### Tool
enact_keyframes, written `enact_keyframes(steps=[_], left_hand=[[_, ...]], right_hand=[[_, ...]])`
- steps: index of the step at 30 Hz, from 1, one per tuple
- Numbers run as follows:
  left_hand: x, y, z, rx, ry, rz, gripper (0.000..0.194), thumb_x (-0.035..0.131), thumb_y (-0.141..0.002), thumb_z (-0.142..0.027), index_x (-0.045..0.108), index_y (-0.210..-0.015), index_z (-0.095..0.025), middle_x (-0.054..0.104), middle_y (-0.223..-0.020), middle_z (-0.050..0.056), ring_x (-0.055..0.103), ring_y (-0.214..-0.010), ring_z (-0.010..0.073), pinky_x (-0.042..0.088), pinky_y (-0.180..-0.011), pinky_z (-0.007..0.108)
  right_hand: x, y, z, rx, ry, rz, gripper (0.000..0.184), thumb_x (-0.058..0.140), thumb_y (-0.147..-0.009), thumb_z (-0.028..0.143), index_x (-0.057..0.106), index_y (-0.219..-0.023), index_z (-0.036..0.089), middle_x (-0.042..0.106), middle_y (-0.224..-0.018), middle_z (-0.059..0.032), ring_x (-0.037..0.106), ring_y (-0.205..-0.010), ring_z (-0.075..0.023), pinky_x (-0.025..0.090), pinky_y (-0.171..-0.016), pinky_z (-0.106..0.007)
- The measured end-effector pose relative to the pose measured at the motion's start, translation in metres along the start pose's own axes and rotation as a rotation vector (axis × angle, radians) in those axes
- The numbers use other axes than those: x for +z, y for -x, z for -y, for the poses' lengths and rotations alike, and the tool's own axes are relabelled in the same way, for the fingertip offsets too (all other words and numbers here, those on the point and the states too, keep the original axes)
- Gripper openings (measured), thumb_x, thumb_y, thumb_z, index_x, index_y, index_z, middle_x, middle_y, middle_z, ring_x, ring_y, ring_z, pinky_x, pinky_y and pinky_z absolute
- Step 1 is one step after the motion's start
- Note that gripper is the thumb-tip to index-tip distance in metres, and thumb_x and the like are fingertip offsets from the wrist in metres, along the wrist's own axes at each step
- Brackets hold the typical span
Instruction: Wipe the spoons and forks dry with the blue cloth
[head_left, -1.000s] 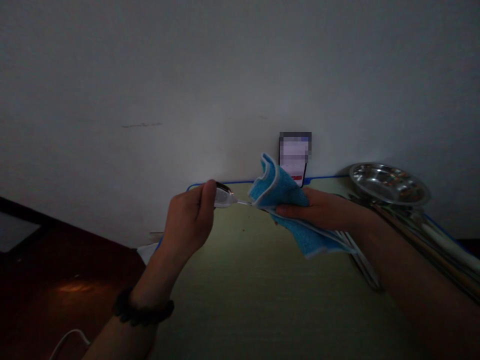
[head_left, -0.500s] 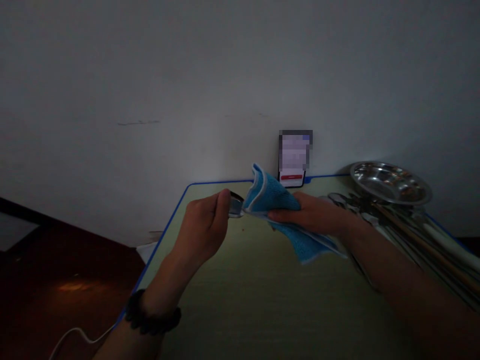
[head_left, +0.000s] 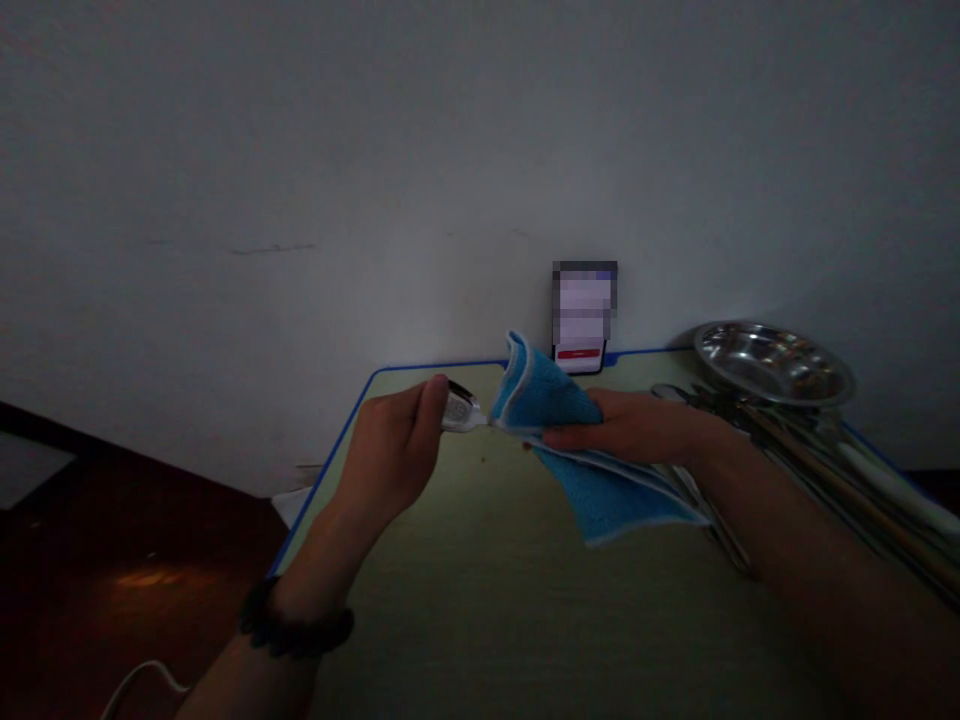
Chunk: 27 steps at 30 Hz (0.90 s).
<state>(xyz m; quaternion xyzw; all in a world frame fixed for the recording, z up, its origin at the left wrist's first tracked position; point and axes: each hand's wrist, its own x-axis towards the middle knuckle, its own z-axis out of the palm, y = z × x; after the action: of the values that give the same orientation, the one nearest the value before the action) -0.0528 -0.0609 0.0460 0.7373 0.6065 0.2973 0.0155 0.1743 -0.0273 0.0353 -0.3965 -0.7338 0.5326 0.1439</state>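
Observation:
My left hand point(head_left: 394, 445) is closed around the bowl end of a metal spoon point(head_left: 462, 412), so part of the bowl is hidden by the fingers. The spoon's neck runs rightward into a blue cloth point(head_left: 551, 392) with a pale edge. Folded over the handle, the cloth is pinched by my right hand point(head_left: 637, 425), thumb toward me. A loose corner of it hangs below that hand. Most of the handle is covered. Both hands are above the table, a short gap apart.
A phone point(head_left: 579, 320) leans against the wall at the back of the blue-edged table point(head_left: 465, 600). At right stand a shiny steel dish point(head_left: 772, 370) and several long utensils point(head_left: 795, 450), partly behind my right forearm. A white cable point(head_left: 150, 668) lies at lower left.
My left hand has shifted slightly left, and more of the spoon's bowl and neck shows beside the cloth. The cloth's lower corner hangs a little lower and spreads wider.

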Motion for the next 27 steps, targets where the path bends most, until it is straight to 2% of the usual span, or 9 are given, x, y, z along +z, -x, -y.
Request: enact_keyframes(steps=[4, 8, 11, 14, 16, 19, 22, 27], left_hand=[[0.002, 0.001, -0.001, 0.024, 0.006, 0.021, 0.044, 0.031, -0.090, -0.033, 0.062, -0.064, -0.017, 0.053, -0.046, 0.000, 0.051, -0.043, 0.0130, 0.033, -0.043, 0.023], [0.008, 0.004, -0.003, 0.075, -0.067, 0.049, 0.042, 0.030, -0.091, -0.031, 0.062, -0.068, -0.017, 0.057, -0.052, 0.002, 0.053, -0.047, 0.0141, 0.033, -0.045, 0.024], [0.013, 0.007, -0.005, 0.137, -0.121, 0.024, 0.041, 0.030, -0.091, -0.030, 0.056, -0.062, -0.017, 0.052, -0.049, 0.000, 0.048, -0.043, 0.0125, 0.030, -0.045, 0.025], [0.014, 0.009, -0.009, 0.197, -0.115, 0.024, 0.039, 0.030, -0.091, -0.027, 0.050, -0.059, -0.017, 0.048, -0.049, -0.001, 0.044, -0.042, 0.0112, 0.028, -0.046, 0.025], [0.014, 0.010, -0.011, 0.215, -0.096, 0.045, 0.038, 0.031, -0.091, -0.026, 0.049, -0.059, -0.017, 0.047, -0.049, -0.002, 0.043, -0.042, 0.0107, 0.029, -0.047, 0.025], [0.013, 0.010, -0.012, 0.207, -0.076, 0.061, 0.037, 0.030, -0.091, -0.026, 0.049, -0.060, -0.017, 0.047, -0.050, -0.002, 0.042, -0.043, 0.0106, 0.029, -0.047, 0.025], [0.014, 0.009, -0.011, 0.178, -0.076, 0.053, 0.038, 0.030, -0.091, -0.026, 0.050, -0.060, -0.017, 0.050, -0.052, -0.001, 0.045, -0.044, 0.0114, 0.031, -0.048, 0.025], [0.011, 0.004, -0.005, 0.119, -0.113, 0.013, 0.040, 0.031, -0.091, -0.029, 0.057, -0.062, -0.016, 0.058, -0.055, 0.002, 0.052, -0.048, 0.0133, 0.033, -0.048, 0.025]], right_hand=[[-0.002, 0.003, -0.001, 0.018, -0.303, 0.162, 0.033, 0.060, -0.074, 0.032, 0.057, -0.107, 0.025, 0.067, -0.098, -0.0030, 0.062, -0.087, -0.0187, 0.050, -0.073, -0.033], [0.006, -0.007, -0.002, -0.020, -0.312, 0.137, 0.027, 0.060, -0.074, 0.023, 0.061, -0.101, 0.021, 0.068, -0.097, -0.0031, 0.062, -0.088, -0.0166, 0.049, -0.080, -0.032], [0.014, -0.013, -0.001, -0.006, -0.302, 0.120, 0.019, 0.060, -0.075, 0.029, 0.063, -0.090, 0.017, 0.068, -0.089, -0.0036, 0.063, -0.080, -0.0152, 0.051, -0.074, -0.030], [0.023, -0.015, 0.002, 0.027, -0.344, 0.109, 0.032, 0.057, -0.075, 0.047, 0.062, -0.089, 0.018, 0.068, -0.083, -0.0037, 0.064, -0.074, -0.0156, 0.052, -0.069, -0.030], [0.028, -0.017, 0.003, 0.065, -0.367, 0.075, 0.046, 0.047, -0.076, 0.060, 0.062, -0.087, 0.018, 0.067, -0.081, -0.0049, 0.064, -0.072, -0.0167, 0.052, -0.066, -0.031], [0.032, -0.020, 0.001, 0.088, -0.258, -0.003, 0.054, 0.039, -0.075, 0.067, 0.063, -0.077, 0.018, 0.067, -0.076, -0.0052, 0.062, -0.064, -0.0156, 0.049, -0.057, -0.027], [0.033, -0.022, 0.000, 0.055, -0.038, -0.049, 0.048, 0.048, -0.072, 0.064, 0.062, -0.069, 0.018, 0.063, -0.065, -0.0017, 0.055, -0.054, -0.0115, 0.043, -0.049, -0.022], [0.022, -0.015, 0.003, 0.024, 0.093, 0.041, 0.043, 0.054, -0.070, 0.059, 0.056, -0.059, 0.017, 0.055, -0.055, 0.0028, 0.049, -0.048, -0.0082, 0.038, -0.046, -0.020]])
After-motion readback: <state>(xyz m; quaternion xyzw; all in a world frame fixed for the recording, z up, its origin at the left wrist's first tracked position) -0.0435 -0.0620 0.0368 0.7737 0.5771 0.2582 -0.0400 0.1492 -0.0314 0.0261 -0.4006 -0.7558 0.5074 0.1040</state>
